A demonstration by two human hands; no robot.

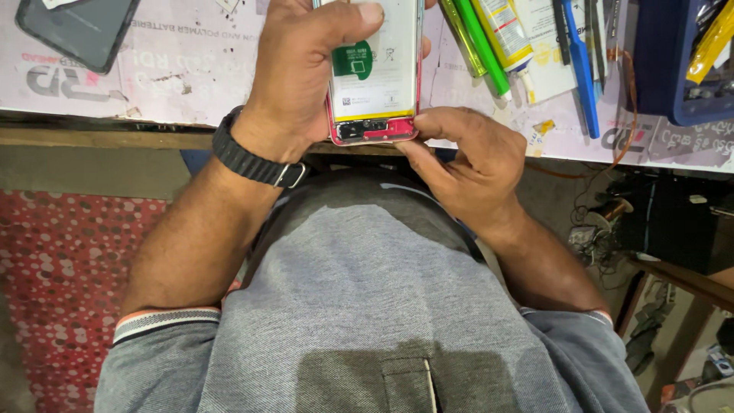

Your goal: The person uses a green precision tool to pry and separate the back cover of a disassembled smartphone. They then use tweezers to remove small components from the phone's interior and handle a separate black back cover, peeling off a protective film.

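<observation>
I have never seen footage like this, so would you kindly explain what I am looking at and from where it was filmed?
This is a single picture from a camera worn on a person's head, looking straight down past their grey shirt to their own two bare hands. There is no machine here.

The left hand, with a black watch on its wrist, has its grip around an opened phone with a red frame; the back cover is off, showing the white battery. The right hand touches the phone's lower edge with its fingertips.

Beyond lies a workbench covered with a printed mat. On it are a dark phone at the far left, green tools, a glue tube, a blue pry tool and a blue tray at the right.
</observation>
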